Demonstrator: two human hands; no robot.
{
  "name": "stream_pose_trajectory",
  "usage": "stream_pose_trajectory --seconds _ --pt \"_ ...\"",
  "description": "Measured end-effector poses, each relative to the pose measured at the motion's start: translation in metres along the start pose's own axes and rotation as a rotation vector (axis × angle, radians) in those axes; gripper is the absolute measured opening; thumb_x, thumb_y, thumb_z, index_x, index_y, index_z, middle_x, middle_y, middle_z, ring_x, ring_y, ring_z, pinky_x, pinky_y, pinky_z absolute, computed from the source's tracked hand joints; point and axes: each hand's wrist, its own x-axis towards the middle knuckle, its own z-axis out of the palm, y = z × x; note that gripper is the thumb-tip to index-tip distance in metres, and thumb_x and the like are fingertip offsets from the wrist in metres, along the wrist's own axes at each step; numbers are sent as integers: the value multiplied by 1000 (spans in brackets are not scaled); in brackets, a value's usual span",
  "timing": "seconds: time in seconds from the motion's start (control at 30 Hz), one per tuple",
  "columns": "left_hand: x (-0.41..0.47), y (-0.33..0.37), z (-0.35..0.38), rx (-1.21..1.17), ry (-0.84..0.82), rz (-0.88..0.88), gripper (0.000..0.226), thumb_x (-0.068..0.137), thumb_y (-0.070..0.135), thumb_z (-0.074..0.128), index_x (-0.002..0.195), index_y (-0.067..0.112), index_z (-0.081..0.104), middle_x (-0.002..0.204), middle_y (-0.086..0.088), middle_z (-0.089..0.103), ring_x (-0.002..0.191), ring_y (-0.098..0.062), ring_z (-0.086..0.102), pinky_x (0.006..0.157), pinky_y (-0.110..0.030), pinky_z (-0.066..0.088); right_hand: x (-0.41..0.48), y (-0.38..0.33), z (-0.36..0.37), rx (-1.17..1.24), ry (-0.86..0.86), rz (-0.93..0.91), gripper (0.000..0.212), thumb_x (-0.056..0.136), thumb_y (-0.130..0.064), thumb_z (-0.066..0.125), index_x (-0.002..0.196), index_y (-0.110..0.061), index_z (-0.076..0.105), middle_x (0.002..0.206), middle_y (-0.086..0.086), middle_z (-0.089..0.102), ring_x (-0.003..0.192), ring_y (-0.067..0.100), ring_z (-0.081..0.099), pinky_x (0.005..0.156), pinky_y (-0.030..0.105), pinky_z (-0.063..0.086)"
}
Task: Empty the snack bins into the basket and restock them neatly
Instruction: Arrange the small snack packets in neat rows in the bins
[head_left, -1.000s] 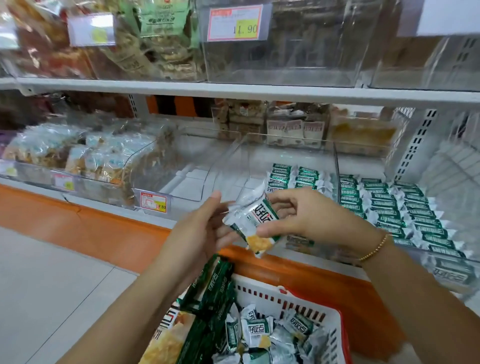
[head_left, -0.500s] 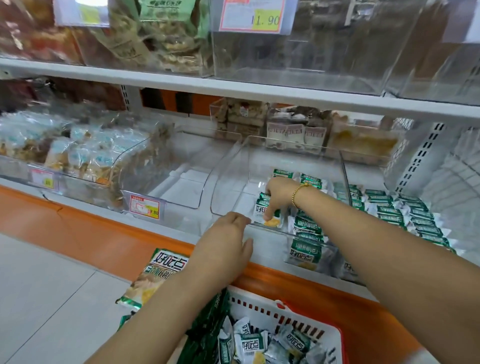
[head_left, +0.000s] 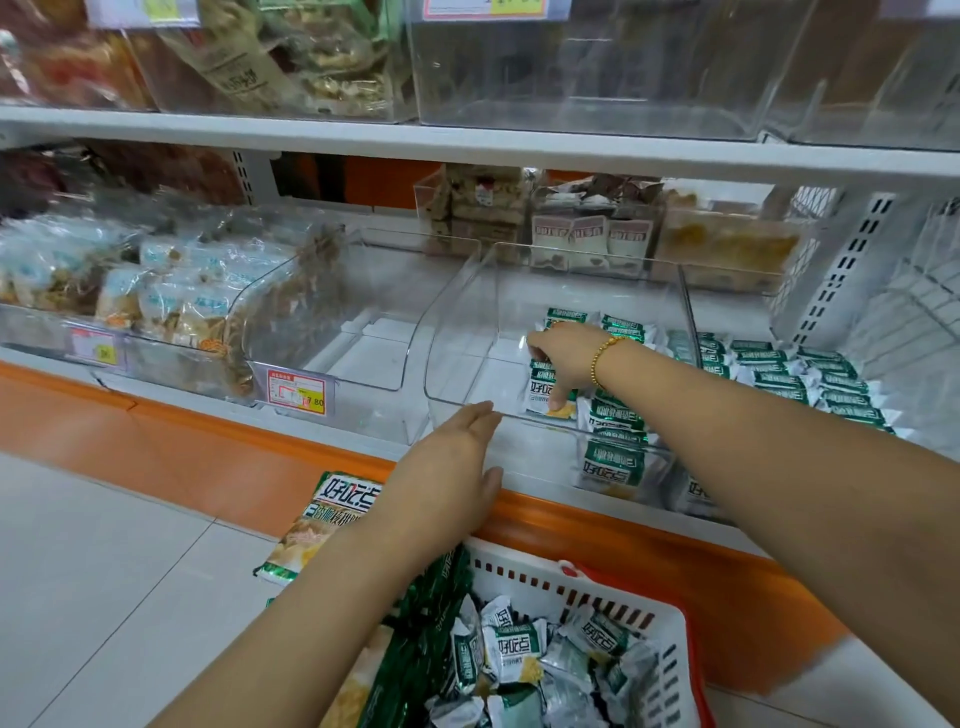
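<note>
My right hand (head_left: 569, 356) reaches into a clear snack bin (head_left: 470, 306) on the lower shelf. It pinches a small green-and-white snack packet (head_left: 543, 387), thumb on its face, at the left end of a row of like packets (head_left: 615, 421). My left hand (head_left: 457, 462) hovers flat and holds nothing, just in front of the bin's front lip. Below it, the white basket (head_left: 576, 584) with a red handle holds several loose small packets (head_left: 514, 649). Big green snack bags (head_left: 340, 514) lean at its left side.
Left of the worked bin stands another clear bin (head_left: 363, 338) with a red price tag (head_left: 297, 391). To the right, a bin holds neat rows of green packets (head_left: 779, 371). Further left are bagged snacks (head_left: 156, 296). An upper shelf (head_left: 467, 148) overhangs; grey floor tiles lie at the left.
My right hand carried the packet from over the basket into the bin and now sets it by the row. My left hand let go, spread its fingers and rose to the bin's lip.
</note>
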Motion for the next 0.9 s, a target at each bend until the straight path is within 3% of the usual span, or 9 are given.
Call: stream_pose_trajectory --seconds 0.07,0.2,0.4,0.57,0.63,0.7,0.73,0.8,0.9 --pt "-4 0 0 -2 -15 -13 58 97 26 48 150 20 26 159 12 11 133 -12 41 104 -22 33 -5 3 1 2 12 7 64 68 -32 85 117 -15 47 100 6 59 72 20 55 57 28 41" --pt "-12 -4 3 -26 -18 -32 60 96 24 49 150 20 24 160 9 11 134 -14 40 106 -26 36 -8 8 8 2 51 9 69 75 -37 80 129 -14 43 120 12 58 100 27 55 76 32 44" --pt "-15 -2 10 0 -32 -19 68 95 24 50 152 29 13 161 2 6 134 -19 42 99 -28 40 -7 2 11 -27 53 78 76 76 -36 80 136 -13 39 129 15 52 117 33 51 91 41 46" --pt "-16 -1 7 -60 -55 -13 68 95 23 53 152 22 16 159 1 16 139 -16 32 107 -21 28 -21 -4 4 65 23 167 91 73 -41 80 144 -12 32 147 20 29 137 42 26 109 50 34" --pt "-23 -5 7 -109 -14 -23 56 95 25 54 146 20 32 150 1 36 127 -17 46 95 -16 31 -42 -11 -6 183 142 135 67 79 -38 75 132 -10 45 137 19 39 129 38 37 103 43 39" --pt "-36 -8 10 -134 37 13 22 94 26 54 116 21 57 117 3 59 95 -13 59 71 -15 34 -73 -20 -12 278 313 28 24 86 -31 68 97 -13 57 107 10 57 104 27 52 82 34 43" --pt "-46 -10 13 -146 32 37 7 94 26 54 95 21 58 95 5 61 78 -8 57 62 -14 33 -92 -28 -10 311 349 -35 20 87 -30 66 80 -17 54 89 4 58 90 23 54 72 31 41" --pt "-70 -11 23 -146 -32 64 22 95 30 53 75 21 50 68 10 50 58 -3 47 52 -15 30 -132 -44 3 396 309 -139 30 87 -32 67 69 -19 48 69 -4 52 68 14 50 64 29 36" --pt "-111 -4 42 -192 -173 83 28 96 33 51 72 17 49 63 10 49 55 -4 47 50 -13 31 -160 -66 60 416 138 -203 25 87 -36 65 76 -15 56 69 -5 55 64 8 47 64 28 36"
